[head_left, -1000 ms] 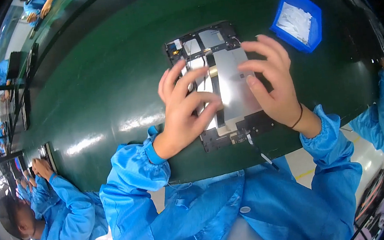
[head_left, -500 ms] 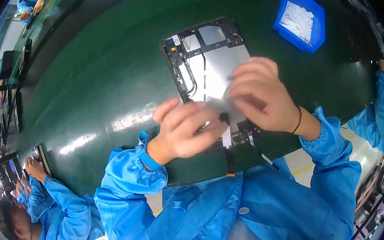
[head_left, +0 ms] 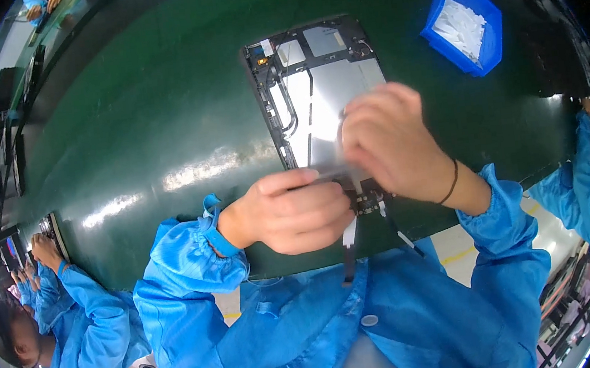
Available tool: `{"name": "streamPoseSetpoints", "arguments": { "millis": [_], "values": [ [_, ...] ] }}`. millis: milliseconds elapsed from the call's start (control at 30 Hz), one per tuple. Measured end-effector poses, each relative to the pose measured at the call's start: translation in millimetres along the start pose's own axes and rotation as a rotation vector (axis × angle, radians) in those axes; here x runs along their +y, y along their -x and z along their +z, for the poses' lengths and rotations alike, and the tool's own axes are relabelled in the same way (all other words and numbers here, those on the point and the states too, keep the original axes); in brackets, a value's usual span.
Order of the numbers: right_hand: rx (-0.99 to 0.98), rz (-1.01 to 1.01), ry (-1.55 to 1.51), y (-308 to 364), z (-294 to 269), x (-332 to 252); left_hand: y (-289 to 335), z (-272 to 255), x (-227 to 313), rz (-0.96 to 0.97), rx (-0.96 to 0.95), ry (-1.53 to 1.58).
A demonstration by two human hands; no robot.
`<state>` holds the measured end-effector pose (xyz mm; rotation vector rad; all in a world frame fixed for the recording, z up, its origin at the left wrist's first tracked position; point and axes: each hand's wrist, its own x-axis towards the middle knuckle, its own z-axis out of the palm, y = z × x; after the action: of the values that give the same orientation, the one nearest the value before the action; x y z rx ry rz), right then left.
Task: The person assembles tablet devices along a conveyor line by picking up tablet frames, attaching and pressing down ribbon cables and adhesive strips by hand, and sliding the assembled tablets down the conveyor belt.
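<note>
An opened tablet point(head_left: 329, 101) lies on the green table in front of me, with silver battery panels and a black frame showing. My left hand point(head_left: 294, 213) is closed over its near left corner, fingers curled together. My right hand point(head_left: 391, 138) is pinched above the near right part, blurred by motion. Between the hands is a smeared greyish, thin piece; its kind cannot be made out. From beneath my left fingers a ribbon cable point(head_left: 349, 257), white then dark, hangs over the table edge. Another thin cable point(head_left: 402, 234) hangs beside it. My hands hide the tablet's near end.
A blue bin point(head_left: 461, 23) of white slips stands at the far right of the green table point(head_left: 159, 126). At the left, a co-worker point(head_left: 71, 315) in blue handles a dark flat thing. Another person's sleeve point(head_left: 575, 183) shows at the right edge.
The fingers of my left hand have curled in more, and the hand sits slightly lower. My right fingers have drawn together from a looser spread. The tablet appears slightly higher in view.
</note>
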<state>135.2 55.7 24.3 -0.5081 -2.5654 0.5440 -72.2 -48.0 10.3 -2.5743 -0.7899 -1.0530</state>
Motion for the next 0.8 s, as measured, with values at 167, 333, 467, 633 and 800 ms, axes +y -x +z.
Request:
{"name": "streamPoseSetpoints", "arguments": {
  "millis": [167,333,467,633,800],
  "values": [
    [0.441,0.060,0.395,-14.0,-72.2,69.5,-12.6,5.2,-11.6,-0.584,0.075,0.257],
    [0.458,0.306,0.921,16.9,-111.5,117.7,-19.1,26.0,-29.1,-0.839,0.058,0.217],
    [0.448,-0.073,0.430,2.5,-88.5,93.7,-12.5,27.4,-27.4,-0.907,-0.002,0.150],
    [-0.185,-0.336,0.104,19.0,-28.4,26.9,-12.1,28.4,-28.9,-0.942,-0.083,0.112],
    [-0.400,-0.325,-0.097,17.1,-22.2,4.7,-14.0,27.0,-25.9,-0.938,-0.106,0.087]
  ]
}}
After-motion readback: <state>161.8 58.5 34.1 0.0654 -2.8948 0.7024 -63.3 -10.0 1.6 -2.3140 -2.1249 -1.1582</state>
